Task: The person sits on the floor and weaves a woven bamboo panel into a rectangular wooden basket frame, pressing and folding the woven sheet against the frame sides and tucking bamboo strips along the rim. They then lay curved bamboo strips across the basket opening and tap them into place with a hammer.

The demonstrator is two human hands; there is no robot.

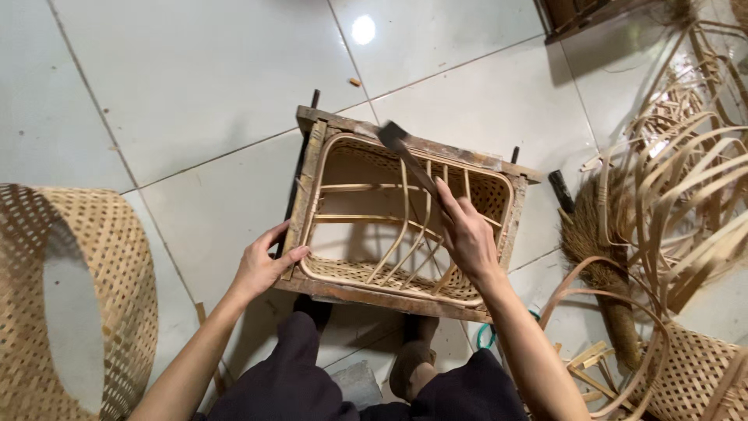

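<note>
A rectangular woven rattan basket [343,269] sits inside a worn wooden frame mould [366,295] on the white tiled floor. Several bent cane ribs cross its open inside. My left hand [261,263] grips the frame's near left corner, thumb on the rim. My right hand [466,231] is closed on the handle of a small hammer [396,139], whose dark head is raised over the basket's far rim.
A roll of open-weave cane mat [93,296] lies at the left. Loose cane strips and hoops [678,179] pile up at the right, with a grass broom [596,257] and another woven piece [693,374]. My knees are at the bottom.
</note>
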